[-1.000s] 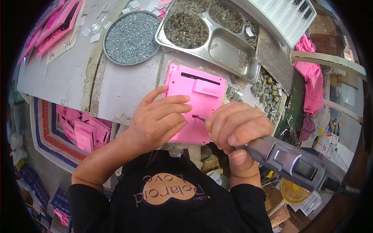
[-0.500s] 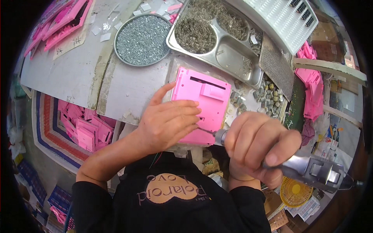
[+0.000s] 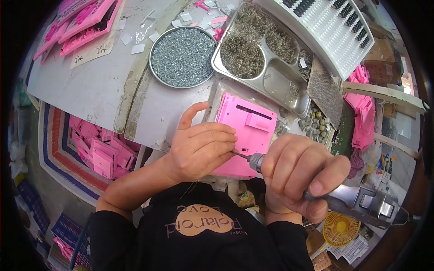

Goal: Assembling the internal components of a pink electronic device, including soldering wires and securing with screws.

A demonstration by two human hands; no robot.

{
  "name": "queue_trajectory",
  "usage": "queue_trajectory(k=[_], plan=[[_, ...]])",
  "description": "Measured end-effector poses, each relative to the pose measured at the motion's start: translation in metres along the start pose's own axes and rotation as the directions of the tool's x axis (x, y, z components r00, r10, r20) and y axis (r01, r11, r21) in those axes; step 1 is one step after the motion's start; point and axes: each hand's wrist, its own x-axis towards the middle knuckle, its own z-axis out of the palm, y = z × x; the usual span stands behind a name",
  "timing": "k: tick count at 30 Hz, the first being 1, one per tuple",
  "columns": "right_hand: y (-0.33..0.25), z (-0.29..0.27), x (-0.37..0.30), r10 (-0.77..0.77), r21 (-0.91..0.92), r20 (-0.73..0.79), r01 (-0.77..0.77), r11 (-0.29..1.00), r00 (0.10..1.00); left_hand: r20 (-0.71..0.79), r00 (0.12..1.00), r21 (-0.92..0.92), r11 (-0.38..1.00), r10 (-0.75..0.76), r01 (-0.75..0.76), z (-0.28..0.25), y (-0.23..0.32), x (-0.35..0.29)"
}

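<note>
A flat pink plastic panel (image 3: 253, 147) with a slot and a raised block lies on the table in front of me. My left hand (image 3: 201, 147) rests over its left side, fingers bent and close together, with the outermost one lifted away. Its thumb, and whatever the fingertips may pinch, are hidden. My right hand (image 3: 305, 176) is wrapped around a grey power screwdriver (image 3: 361, 203), held nearly level. The thin bit points left, and its tip meets the lowest visible finger of my left hand.
A round dish of small metal pins (image 3: 183, 56) stands beyond the panel, beside a steel compartment tray (image 3: 278, 83) of springs. A white ribbed tray (image 3: 321, 31) holds black parts. Pink parts lie stacked at far left (image 3: 88, 25) and in a striped bag (image 3: 58, 149). A yellow basket (image 3: 341, 228) is lower right.
The view has shifted, so the table and panel appear lower and further right. My hands keep nearly the same pose, with the bit still at my left fingers.
</note>
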Motion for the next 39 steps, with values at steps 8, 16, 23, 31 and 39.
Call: queue_trajectory(k=[8,16,23,31,39], plan=[[0.048,-0.036,0.036,-0.021,-0.147,-0.068,0.011,0.989,0.997,-0.094,0.959,0.719,0.648,-0.268,0.252,-0.065,-0.076,0.056],[0.068,-0.029,0.034,0.087,-0.209,-0.101,-0.106,0.972,0.991,-0.116,0.945,0.607,0.731,-0.306,0.312,-0.062,-0.092,0.048],[0.08,-0.035,0.027,0.073,-0.563,-0.037,-0.081,0.823,0.997,-0.116,0.934,0.477,0.806,-0.338,0.351,-0.06,-0.082,0.057],[0.051,-0.027,0.028,0.127,-0.147,-0.128,-0.146,0.978,0.984,0.073,0.774,-0.172,0.757,-0.629,0.631,-0.05,-0.033,0.037],[0.069,-0.014,0.009,0.087,-0.257,-0.13,-0.118,0.959,0.988,-0.048,0.909,-0.076,0.909,-0.413,0.409,-0.029,-0.022,0.007]])
